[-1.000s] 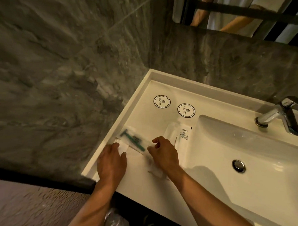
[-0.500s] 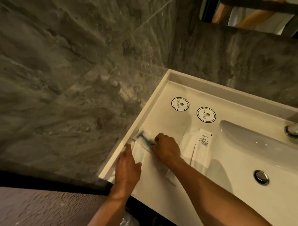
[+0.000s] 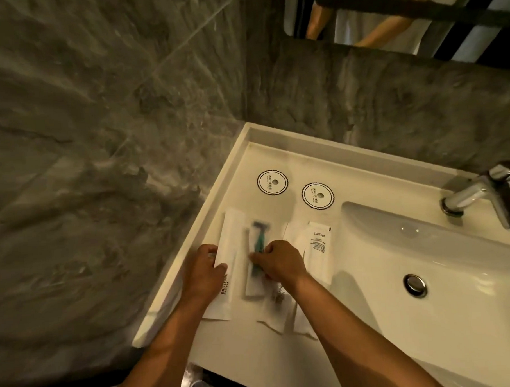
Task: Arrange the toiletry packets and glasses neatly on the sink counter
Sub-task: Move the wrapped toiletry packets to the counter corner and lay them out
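Several white toiletry packets lie side by side on the white sink counter (image 3: 275, 160). My left hand (image 3: 203, 271) rests on the leftmost long packet (image 3: 232, 238), printed "BRUSHING". My right hand (image 3: 280, 262) pinches the clear packet holding a teal razor (image 3: 258, 240), blurred by motion. A small packet (image 3: 275, 309) pokes out under my right wrist. To the right lies a packet with black print (image 3: 317, 249). Two round paper glass covers (image 3: 272, 182) (image 3: 317, 195) sit behind the packets; the glasses under them are hard to make out.
The sink basin (image 3: 425, 244) with its drain (image 3: 415, 285) lies to the right, a chrome tap (image 3: 481, 195) behind it. Grey stone walls close in at the left and back. A mirror (image 3: 401, 14) hangs above.
The razor packet has been turned from slanted to parallel with the brushing packet. My left hand slid onto the brushing packet's left edge. The camera moved closer.
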